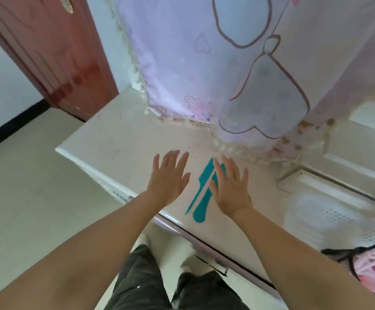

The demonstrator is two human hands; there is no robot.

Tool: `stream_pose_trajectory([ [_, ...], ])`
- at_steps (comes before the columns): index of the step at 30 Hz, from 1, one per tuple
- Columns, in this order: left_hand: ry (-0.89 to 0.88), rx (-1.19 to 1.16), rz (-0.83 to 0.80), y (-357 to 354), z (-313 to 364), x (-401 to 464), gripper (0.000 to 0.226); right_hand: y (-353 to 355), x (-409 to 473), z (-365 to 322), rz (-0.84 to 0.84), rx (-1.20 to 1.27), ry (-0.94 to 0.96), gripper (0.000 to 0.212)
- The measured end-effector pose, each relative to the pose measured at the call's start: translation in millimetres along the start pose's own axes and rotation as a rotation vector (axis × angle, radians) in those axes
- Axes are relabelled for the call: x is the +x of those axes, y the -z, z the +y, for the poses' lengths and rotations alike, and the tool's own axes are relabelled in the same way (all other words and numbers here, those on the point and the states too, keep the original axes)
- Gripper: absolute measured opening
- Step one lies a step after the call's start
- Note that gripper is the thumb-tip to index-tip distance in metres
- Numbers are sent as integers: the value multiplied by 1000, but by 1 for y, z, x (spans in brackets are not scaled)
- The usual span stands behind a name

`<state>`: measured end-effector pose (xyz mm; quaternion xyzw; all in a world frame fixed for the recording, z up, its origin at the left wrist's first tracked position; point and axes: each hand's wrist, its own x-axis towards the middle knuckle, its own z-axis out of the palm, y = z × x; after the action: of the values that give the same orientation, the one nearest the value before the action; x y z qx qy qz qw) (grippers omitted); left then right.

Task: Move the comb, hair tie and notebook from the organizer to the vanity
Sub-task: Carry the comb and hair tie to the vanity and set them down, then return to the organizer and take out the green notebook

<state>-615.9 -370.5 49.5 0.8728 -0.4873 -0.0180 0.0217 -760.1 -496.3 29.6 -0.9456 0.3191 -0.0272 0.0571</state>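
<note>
Two teal combs (201, 195) lie side by side on the cream vanity top (115, 139), handles toward its front edge. My right hand (230, 186) hovers flat with fingers spread, over the toothed ends of the combs and hiding part of them. My left hand (167, 177) is also flat and spread above the bare top, just left of the combs. Neither hand holds anything. A white perforated organizer basket (330, 218) stands at the right, with a pink patterned item and a black strap (361, 260) at its near edge. I cannot see a hair tie or notebook clearly.
A pale purple cloth with cartoon outlines (204, 63) drapes over the back of the vanity. A red-brown door (54, 52) stands at the left. A drawer handle (211, 265) shows below the front edge, above my dark trousers.
</note>
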Motion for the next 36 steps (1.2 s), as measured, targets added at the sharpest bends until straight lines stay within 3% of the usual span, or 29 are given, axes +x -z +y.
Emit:
stream_pose_trajectory([
  [5, 346, 11, 21, -3, -36, -74, 64, 5, -3, -60, 35, -46, 338, 56],
  [15, 926, -14, 71, -5, -92, -293, 64, -16, -76, -235, -188, 39, 949, 66],
  [21, 1262, -66, 53, -21, -89, -460, 63, -37, -178, -335, -252, 47, 1247, 66],
  [29, 1557, -69, 15, -26, -83, -684, 64, -60, -360, -455, -331, 54, 1446, 66],
  [36, 1829, -102, 114, -12, -94, -823, 63, -68, -485, -564, -360, 11, 1695, 67],
])
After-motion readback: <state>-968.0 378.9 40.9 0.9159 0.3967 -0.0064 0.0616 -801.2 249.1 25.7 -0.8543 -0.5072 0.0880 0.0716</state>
